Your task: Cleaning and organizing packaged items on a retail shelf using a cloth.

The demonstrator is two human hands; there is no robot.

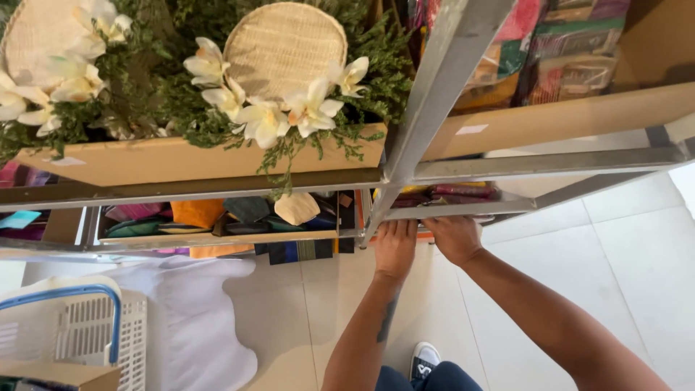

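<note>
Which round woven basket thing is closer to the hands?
The round woven tray at top middle, ringed by white flowers. The other tray sits in the far left corner.

I'm looking down at a metal shelf rack (427, 101) that is carrying cardboard trays (203, 156) of white flowers (264, 116) and woven fans (284, 43) up top, with folded fabrics (217, 217) lying lower down.
</note>
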